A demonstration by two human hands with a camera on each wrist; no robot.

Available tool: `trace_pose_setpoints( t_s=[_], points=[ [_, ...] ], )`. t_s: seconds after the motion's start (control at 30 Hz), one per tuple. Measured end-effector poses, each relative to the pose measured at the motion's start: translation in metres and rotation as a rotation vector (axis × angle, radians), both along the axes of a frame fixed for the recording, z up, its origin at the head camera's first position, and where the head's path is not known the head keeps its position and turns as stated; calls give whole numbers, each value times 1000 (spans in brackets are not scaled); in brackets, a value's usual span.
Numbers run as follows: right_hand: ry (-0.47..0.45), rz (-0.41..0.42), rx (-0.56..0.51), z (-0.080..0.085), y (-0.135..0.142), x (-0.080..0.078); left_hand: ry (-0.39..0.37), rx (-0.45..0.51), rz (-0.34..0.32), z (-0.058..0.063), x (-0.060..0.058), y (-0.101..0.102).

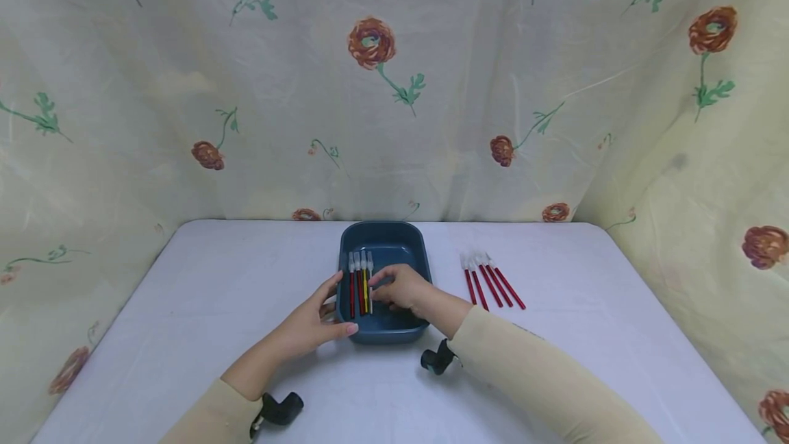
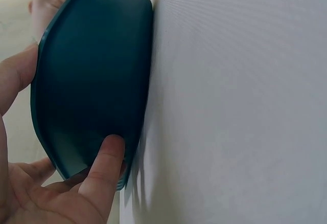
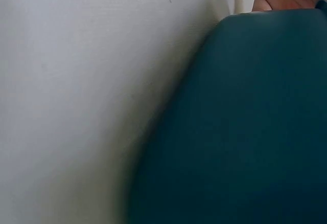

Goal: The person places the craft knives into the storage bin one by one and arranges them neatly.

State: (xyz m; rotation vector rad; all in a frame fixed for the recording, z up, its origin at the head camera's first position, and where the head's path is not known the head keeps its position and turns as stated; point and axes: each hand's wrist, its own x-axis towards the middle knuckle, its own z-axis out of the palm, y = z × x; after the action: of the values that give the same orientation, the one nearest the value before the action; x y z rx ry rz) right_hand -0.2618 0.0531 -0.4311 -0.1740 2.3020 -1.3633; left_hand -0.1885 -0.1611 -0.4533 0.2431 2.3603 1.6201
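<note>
Capped stick (image 1: pixel 371 305), any print illegible, sits pinched in the right hand (image 1: pixel 402 288), left hand (image 1: pixel 308 324) gripping tray (image 1: pixel 390 336).

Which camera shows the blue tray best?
The head view: it looks down into the tray, showing its inside and most of its outline. The left wrist view shows an outer side; the right wrist, only part of the outside.

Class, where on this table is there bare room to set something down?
Free: table, from its left edge to the tray and left hand; also from the loose red sticks to its right edge. Crowded: the tray's left side, with sticks and right hand.
</note>
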Motion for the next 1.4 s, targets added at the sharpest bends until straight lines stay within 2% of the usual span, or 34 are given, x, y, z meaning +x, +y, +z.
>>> trace_pose_setpoints(
  t_s=[0.33, 0.63, 1.0, 1.4],
  points=[
    [52, 54, -2, 15, 8, 4, -8, -9, 5, 0, 0, 0],
    [184, 124, 22, 34, 29, 17, -2, -20, 16, -5, -1, 1],
    [273, 82, 72, 55, 64, 30, 0, -38, 47, -5, 0, 3],
    [373, 57, 159, 63, 113, 36, 17, -59, 35, -2, 2, 3]
  ],
)
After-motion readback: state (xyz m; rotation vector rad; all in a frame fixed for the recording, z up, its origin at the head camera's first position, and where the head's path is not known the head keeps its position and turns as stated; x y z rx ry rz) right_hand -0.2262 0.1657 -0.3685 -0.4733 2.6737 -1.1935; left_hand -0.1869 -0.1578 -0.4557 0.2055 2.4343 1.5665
